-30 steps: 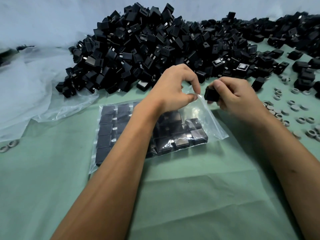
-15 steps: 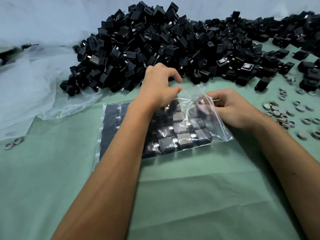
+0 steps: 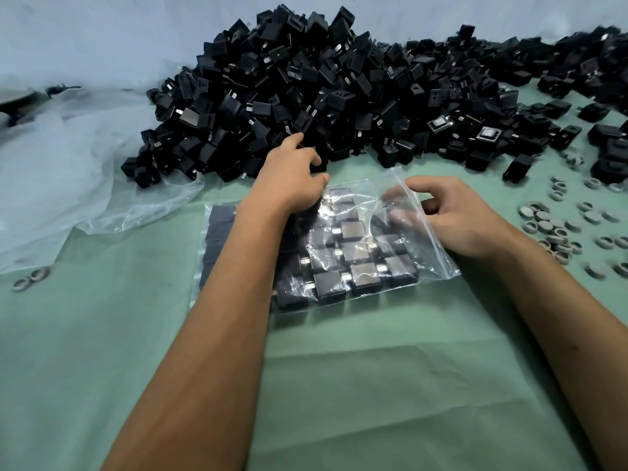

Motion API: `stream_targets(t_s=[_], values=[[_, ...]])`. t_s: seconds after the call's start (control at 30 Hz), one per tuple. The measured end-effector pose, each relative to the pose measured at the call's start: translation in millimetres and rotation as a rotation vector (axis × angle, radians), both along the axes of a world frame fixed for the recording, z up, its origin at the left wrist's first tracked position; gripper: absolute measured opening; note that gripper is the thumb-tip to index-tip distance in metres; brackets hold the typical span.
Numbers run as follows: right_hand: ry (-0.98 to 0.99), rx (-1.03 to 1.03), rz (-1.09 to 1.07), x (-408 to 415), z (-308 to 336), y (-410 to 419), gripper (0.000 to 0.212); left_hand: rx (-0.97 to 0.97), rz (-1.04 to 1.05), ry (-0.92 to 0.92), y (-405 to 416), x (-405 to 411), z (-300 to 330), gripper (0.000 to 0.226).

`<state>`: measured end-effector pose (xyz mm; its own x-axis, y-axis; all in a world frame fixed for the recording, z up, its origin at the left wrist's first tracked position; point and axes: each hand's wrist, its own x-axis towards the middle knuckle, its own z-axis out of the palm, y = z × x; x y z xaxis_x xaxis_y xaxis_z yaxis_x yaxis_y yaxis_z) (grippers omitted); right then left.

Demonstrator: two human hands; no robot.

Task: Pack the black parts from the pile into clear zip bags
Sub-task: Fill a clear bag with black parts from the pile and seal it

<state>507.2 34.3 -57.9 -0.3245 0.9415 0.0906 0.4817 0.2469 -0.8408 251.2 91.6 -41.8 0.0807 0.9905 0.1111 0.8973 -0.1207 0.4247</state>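
From your head camera: the glossy, crinkled clear zip bag (image 3: 421, 212), packed with rows of boxy black parts (image 3: 360, 253), lies flat on the green cloth (image 3: 339, 385). Your right hand (image 3: 452, 219) pinches its open edge, fingers inside. Your left hand (image 3: 292, 178), fingers loosely spread, reaches the pile (image 3: 306, 96). Grey rings (image 3: 550, 229) lie scattered right; loose plastic sheeting (image 3: 68, 171) is bunched left.

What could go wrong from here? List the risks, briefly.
1. The zip bag is open at its right end, with the right hand reaching into its mouth; the packed rows could be knocked out of line.
2. The left hand reaches into the pile; loosened parts could slide down onto the bag.
3. The grey rings nearby might get mixed in.
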Motion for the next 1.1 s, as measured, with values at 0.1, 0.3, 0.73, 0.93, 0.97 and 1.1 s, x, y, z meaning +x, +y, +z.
stream_targets(t_s=[0.1, 0.3, 0.73, 0.93, 0.97, 1.1], values=[[0.045, -0.027, 0.07, 3, 0, 1, 0.038, 0.018, -0.002, 0.01, 0, -1, 0, 0.04], [0.054, -0.002, -0.072, -2, -7, 5, 0.024, 0.023, -0.046, -0.012, -3, 1, 1, 0.033], [0.105, -0.056, 0.006, -9, -1, -3, 0.014, -0.023, 0.091, 0.019, -7, -1, 3, 0.028], [-0.039, 0.003, 0.045, -7, -1, -2, 0.016, -0.009, 0.144, -0.01, -5, -2, 2, 0.019], [-0.025, -0.003, 0.055, -8, -1, -2, 0.016, -0.004, 0.152, -0.01, -5, -2, 2, 0.02], [0.027, -0.014, 0.058, -7, -4, 1, 0.017, 0.001, 0.155, -0.02, -7, -3, 4, 0.03]])
